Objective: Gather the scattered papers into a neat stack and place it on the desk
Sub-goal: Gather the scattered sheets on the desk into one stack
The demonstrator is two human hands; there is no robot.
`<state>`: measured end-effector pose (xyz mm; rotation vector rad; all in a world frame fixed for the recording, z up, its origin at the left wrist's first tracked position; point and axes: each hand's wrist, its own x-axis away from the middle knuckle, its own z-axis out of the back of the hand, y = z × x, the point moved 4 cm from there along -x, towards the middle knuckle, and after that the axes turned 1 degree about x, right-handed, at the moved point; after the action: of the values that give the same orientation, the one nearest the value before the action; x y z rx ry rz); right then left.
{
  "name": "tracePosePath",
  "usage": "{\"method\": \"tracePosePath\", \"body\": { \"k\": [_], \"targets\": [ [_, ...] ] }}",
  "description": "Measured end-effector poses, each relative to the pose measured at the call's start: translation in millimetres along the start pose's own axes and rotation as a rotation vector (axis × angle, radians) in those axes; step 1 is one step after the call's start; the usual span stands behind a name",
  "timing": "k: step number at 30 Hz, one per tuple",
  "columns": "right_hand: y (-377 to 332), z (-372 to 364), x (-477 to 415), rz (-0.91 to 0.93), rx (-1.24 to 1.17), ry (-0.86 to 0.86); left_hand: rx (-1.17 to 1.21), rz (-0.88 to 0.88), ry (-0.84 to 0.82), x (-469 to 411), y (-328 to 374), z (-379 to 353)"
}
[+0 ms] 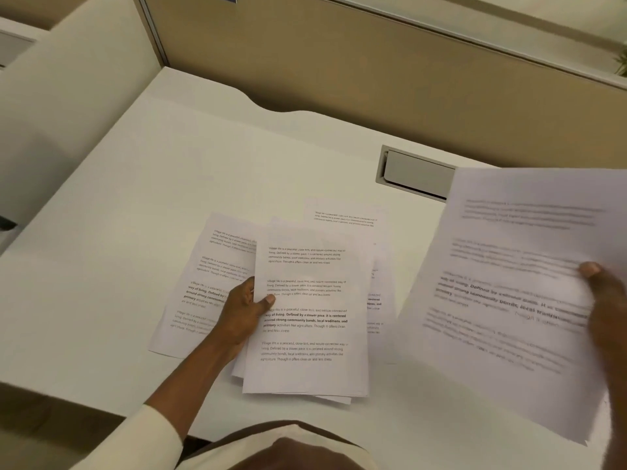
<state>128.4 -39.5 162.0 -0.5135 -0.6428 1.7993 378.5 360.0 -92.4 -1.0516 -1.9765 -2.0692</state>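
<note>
Pinching the rough stack of printed sheets (305, 317) mid-bench, the left hand (242, 313) grips its edge while the right hand (607, 307) clasps a blurred sheet (509, 283) raised above the smooth white bench (135, 198), bare to the left.

Printed white papers (305, 310) lie loosely overlapped on the desk (135, 198); another blurred sheet (502, 293), apparently lifted, tilts rightward.

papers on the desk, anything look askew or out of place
Yes. The pile under the left hand is fanned out: one sheet angles off to the left and another pokes out behind. The right hand holds a further sheet off to the right, apart from the pile.
</note>
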Motion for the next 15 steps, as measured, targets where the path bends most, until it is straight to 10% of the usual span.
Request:
{"method": "tracePosePath", "body": {
  "k": [15],
  "targets": [
    [30,-237,143,-0.084,-0.199,-0.431,-0.117,0.084,0.002,17,4,-16]
  ]
}}
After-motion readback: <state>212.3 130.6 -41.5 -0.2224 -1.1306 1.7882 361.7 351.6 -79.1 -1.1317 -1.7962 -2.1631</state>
